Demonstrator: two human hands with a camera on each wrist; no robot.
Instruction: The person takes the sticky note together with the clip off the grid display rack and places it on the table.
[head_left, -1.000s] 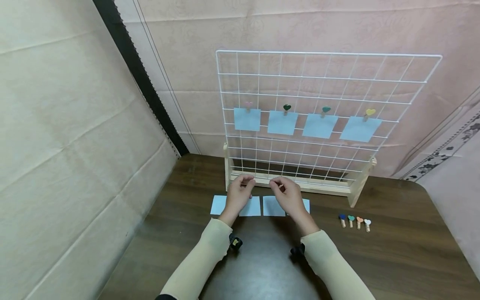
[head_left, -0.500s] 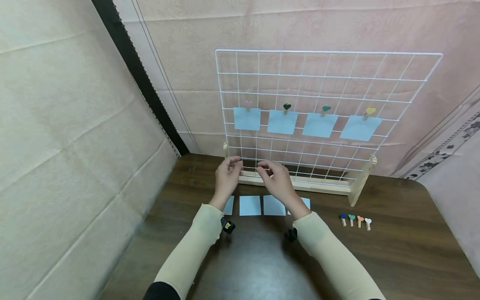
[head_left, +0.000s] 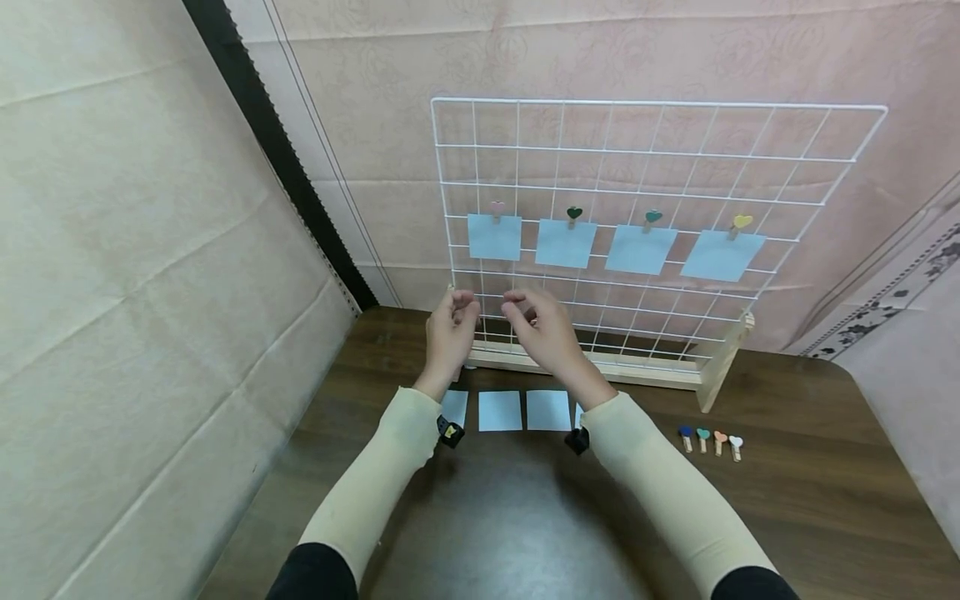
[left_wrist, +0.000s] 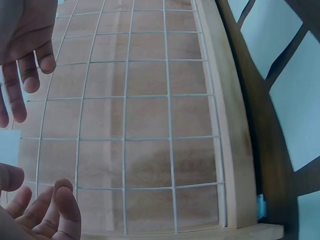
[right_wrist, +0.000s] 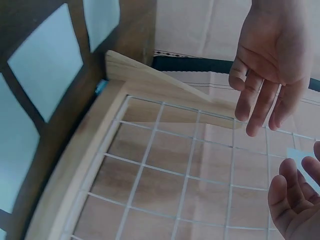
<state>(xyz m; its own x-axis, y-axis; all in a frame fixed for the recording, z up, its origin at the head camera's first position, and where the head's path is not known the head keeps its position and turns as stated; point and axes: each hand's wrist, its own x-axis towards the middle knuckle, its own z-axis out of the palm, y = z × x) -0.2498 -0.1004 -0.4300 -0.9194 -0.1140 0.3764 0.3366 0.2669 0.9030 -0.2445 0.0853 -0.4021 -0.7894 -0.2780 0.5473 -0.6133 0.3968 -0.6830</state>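
In the head view, my left hand [head_left: 450, 337] and right hand [head_left: 549, 333] are raised side by side before the lower left part of a white wire grid [head_left: 562, 287]. Both have loosely bent fingers, and I see nothing held in either. The left wrist view shows relaxed left-hand fingers [left_wrist: 65, 205]; in the right wrist view the right hand [right_wrist: 300, 200] is cut off by the edge. Above the hands, several light blue paper squares [head_left: 495, 239] hang in a row, each under a heart-topped clip [head_left: 574, 213]. More blue squares [head_left: 500, 412] lie below on the table, the end ones partly hidden.
The grid stands in a wooden base [head_left: 652, 372] with a slanted side foot [head_left: 723, 367]. To the right, several small heart clips [head_left: 702, 441] in blue, teal, orange and white lie in a row on the dark wood table [head_left: 810, 467]. Pale cloth [head_left: 675, 50] hangs behind.
Both hands have risen from over the table squares to the grid's lower left and shifted slightly left. The hanging squares and the table clips stay where they were.
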